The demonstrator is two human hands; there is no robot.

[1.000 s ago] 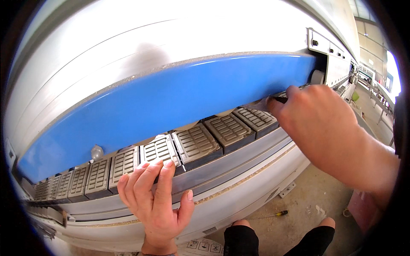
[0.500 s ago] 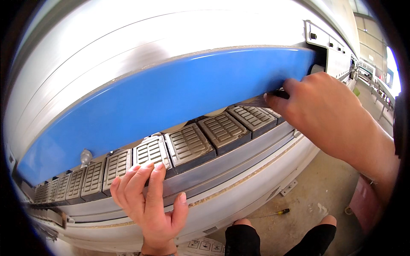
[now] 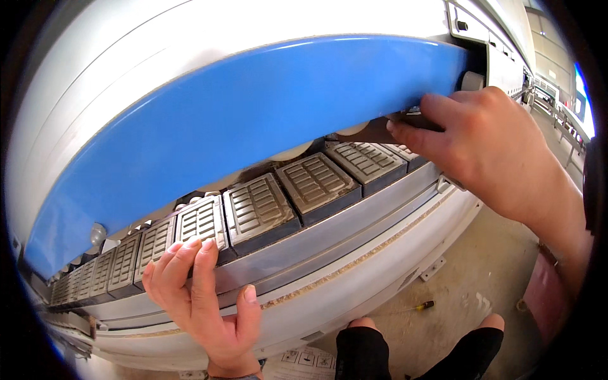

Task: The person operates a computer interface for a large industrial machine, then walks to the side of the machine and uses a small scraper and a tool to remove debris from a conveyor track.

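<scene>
My left hand [image 3: 206, 304] rests its fingertips at the front edge of a light grey ribbed pad [image 3: 201, 221], thumb spread apart, holding nothing. The pad belongs to a row of ribbed conveyor pads [image 3: 316, 180] along the machine. At the right end of a long blue cover panel [image 3: 253, 101], my right hand [image 3: 481, 139] is closed, thumb and forefinger pinching a thin dark strip [image 3: 370, 132]. This strip runs leftward under the panel's lower edge, above the pads. The strip's far end is hidden, and the other fingers are partly out of sight.
Pale rollers [image 3: 292, 152] peek out below the blue panel. A metal rail [image 3: 278, 266] with a dusty ledge runs in front of the pads. A screwdriver [image 3: 424, 305] lies on the floor near my knees. Bolted plates [image 3: 465, 25] stand at the upper right.
The blue panel and pads sit higher and further left in view. The dark strip shows more broadly beside my right hand, and more rollers are exposed. My left hand stays at the pads' edge.
</scene>
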